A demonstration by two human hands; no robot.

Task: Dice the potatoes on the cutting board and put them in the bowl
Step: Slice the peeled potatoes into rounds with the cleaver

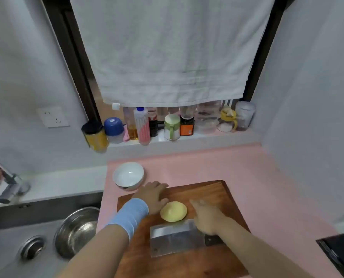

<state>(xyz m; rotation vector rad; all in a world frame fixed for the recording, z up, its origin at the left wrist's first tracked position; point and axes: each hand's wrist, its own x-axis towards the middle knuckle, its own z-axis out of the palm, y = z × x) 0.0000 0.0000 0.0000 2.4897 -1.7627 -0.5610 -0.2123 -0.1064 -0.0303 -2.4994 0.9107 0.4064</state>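
Observation:
A peeled pale-yellow potato (pixel 173 211) lies whole on the wooden cutting board (pixel 217 195). My left hand (pixel 153 197), with a blue wristband, rests flat on the board just left of the potato, its thumb at the potato's edge. My right hand (pixel 206 216) is blurred, to the right of the potato, with its fingers stretched out and nothing in it. A cleaver (pixel 175 240) lies flat on the board in front of the potato; its dark handle (pixel 213 240) shows below my right hand. A white bowl (pixel 128 175) stands empty behind the board's left corner.
The board sits on a pink counter (pixel 247 167). A sink (pixel 6 247) with a steel bowl (pixel 76 231) and a tap (pixel 8 189) lies to the left. Several jars and bottles (pixel 167 125) line the window ledge under a hanging towel. A dark hob corner (pixel 339 251) is at right.

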